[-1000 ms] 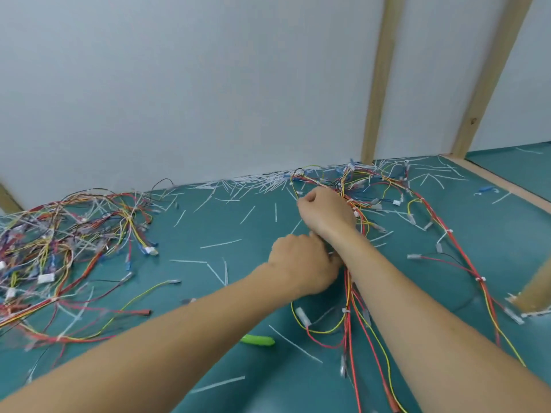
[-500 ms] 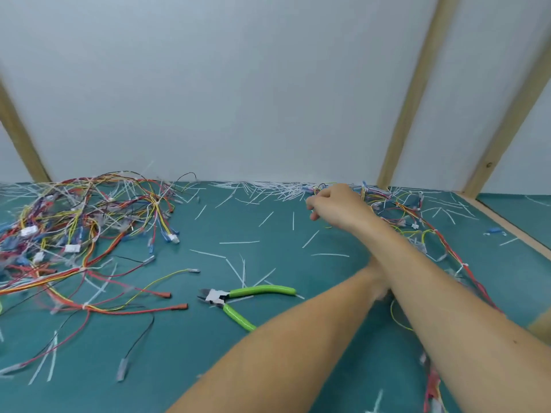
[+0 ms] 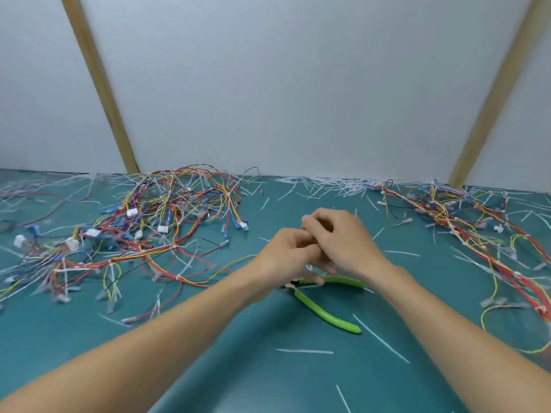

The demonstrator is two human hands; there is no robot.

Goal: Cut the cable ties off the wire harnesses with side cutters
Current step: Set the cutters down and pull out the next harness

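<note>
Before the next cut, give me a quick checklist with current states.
1. Side cutters within reach, lying on the mat below the hands: ok.
2. Cutters in hand: not ok, neither hand grips them.
3. Left hand and right hand free: cannot tell, they are pressed together and may hold something small.
4. Tied harness available on the right: ok.
5. Harness pile on the left set apart: ok.

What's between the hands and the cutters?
Nothing visible. The cutters lie bare on the mat, right under the left hand and right hand; only loose tie scraps lie nearby.
</note>
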